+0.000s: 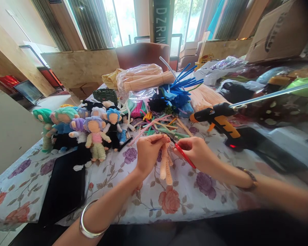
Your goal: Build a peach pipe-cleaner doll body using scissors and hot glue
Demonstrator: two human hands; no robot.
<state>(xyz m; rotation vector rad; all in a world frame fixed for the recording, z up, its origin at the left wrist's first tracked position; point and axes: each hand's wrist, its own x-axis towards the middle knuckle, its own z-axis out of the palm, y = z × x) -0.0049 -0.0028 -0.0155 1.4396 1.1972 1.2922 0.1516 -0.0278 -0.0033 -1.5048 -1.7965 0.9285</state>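
My left hand pinches the top of a peach pipe-cleaner doll body, whose coiled limbs dangle over the flowered tablecloth. Red-handled scissors are gripped in my right hand, their dark blades pointing at the spot where my left fingertips hold the piece. The fingers partly cover the blade tips, so I cannot tell whether they touch the piece. Beyond my hands lie loose coloured pipe cleaners in a scattered pile.
Several finished pipe-cleaner dolls stand at the left, behind a black tablet-like slab. An orange and black glue gun stands at the right. Peach pipe-cleaner bundles in plastic and blue stems lie at the back.
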